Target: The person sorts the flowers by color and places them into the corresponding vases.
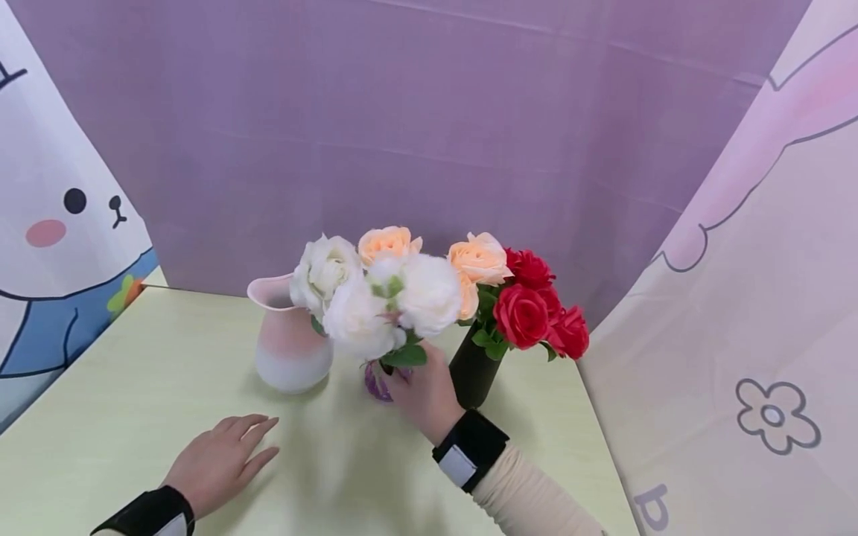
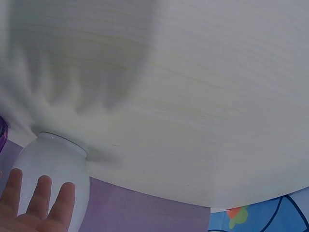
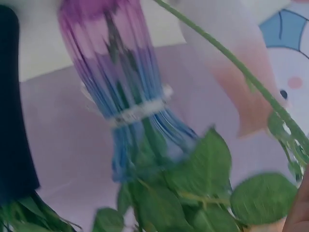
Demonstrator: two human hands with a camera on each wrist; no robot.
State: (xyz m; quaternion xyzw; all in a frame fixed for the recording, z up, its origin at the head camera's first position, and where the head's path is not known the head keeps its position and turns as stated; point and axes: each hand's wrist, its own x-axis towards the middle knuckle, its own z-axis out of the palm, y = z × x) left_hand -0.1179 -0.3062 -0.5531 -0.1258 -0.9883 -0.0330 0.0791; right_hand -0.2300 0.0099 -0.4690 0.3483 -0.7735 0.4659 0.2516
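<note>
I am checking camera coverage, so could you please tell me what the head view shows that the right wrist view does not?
Only the head view shows both hands: the left hand lying flat on the pale green table, the right hand at the ribbed purple glass vase, and the white, peach and red flower heads. Only the right wrist view shows that vase's purple-to-blue ribbing, its pale band and the green stems inside. Both show the pink-and-white ceramic jug and the black cylindrical vase.

A small ribbed glass vase [image 1: 377, 381], purple fading to blue, stands upright at the centre of the head view. It holds white flowers [image 1: 375, 301] with green leaves [image 1: 404, 356], which hide most of it, between a pink jug and a black vase.
</note>
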